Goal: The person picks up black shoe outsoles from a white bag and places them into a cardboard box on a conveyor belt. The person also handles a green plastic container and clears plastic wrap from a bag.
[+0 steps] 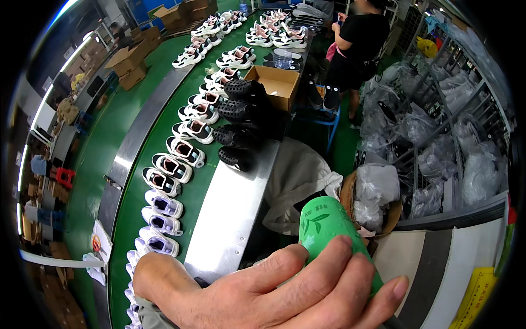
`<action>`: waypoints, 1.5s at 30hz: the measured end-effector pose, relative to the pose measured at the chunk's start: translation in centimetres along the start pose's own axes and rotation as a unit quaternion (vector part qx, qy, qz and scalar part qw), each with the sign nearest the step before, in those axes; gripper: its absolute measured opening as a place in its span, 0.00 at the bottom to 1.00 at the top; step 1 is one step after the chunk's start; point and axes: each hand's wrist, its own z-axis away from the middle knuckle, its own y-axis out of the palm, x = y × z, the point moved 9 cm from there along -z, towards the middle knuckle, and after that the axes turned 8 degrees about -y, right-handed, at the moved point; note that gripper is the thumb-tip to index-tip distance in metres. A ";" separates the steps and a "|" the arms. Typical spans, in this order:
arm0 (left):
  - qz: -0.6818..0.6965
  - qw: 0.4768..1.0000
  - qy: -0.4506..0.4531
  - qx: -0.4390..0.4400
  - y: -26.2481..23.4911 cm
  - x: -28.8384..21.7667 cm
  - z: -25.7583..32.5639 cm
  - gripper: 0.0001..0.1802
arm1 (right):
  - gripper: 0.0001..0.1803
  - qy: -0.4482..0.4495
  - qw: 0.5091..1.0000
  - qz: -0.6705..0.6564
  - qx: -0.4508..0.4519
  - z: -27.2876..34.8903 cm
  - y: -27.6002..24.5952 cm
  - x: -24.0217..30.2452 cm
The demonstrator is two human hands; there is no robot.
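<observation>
My left hand (285, 290) reaches in from the lower left, its back toward me. Its fingers are wrapped round a green rounded container (331, 222) with a leaf print, tilted over the gap beside the bench; its lower part is covered by the fingers. My wrist passes over a row of white-and-lavender sneakers (159, 222) on the green conveyor belt (192, 200). My right hand is out of view.
White-and-black sneakers (189, 151) line the belt farther up. Black shoes (238, 134) and an open cardboard box (274, 85) stand on the metal ledge (230, 219). A person in black (359, 44) stands at the far right. Plastic-bagged goods (433, 131) fill a rack.
</observation>
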 end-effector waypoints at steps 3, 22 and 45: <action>-0.001 1.000 0.002 -0.003 0.2 0.1 0.0 0.28 | 0.15 -0.001 1.000 0.000 0.006 0.0 0.0 -0.1; 0.154 0.979 -0.104 0.082 1.5 1.7 1.0 0.31 | 0.17 0.008 1.000 0.006 0.012 -0.8 -0.2 -0.4; 0.083 0.756 -0.584 0.284 13.1 9.0 24.2 0.51 | 0.18 -0.029 0.999 0.032 -0.017 0.4 -0.1 6.5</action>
